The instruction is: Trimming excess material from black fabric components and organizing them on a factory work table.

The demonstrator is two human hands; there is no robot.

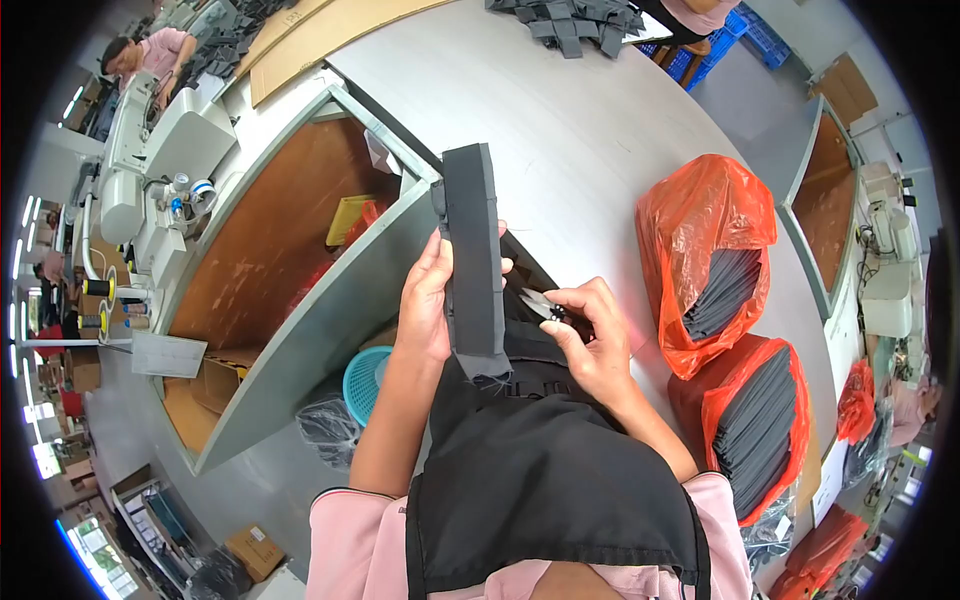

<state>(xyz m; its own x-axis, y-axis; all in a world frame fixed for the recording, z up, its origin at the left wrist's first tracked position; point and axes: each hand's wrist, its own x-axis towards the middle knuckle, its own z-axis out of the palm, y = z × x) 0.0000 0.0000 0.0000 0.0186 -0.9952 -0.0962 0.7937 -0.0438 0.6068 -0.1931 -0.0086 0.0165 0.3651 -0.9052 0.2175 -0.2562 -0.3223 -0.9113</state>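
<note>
Left hand: grips the dark fabric strip, long axis running near to far.
Right hand: pinches small snips, probably open, just right of the strip.

The person wears a pink short-sleeved shirt with dark trim under a black apron; forearms bare.

Bare grey worktop lies open ahead of the hands; two orange bags crowd the right, a recessed bay the left.
</note>
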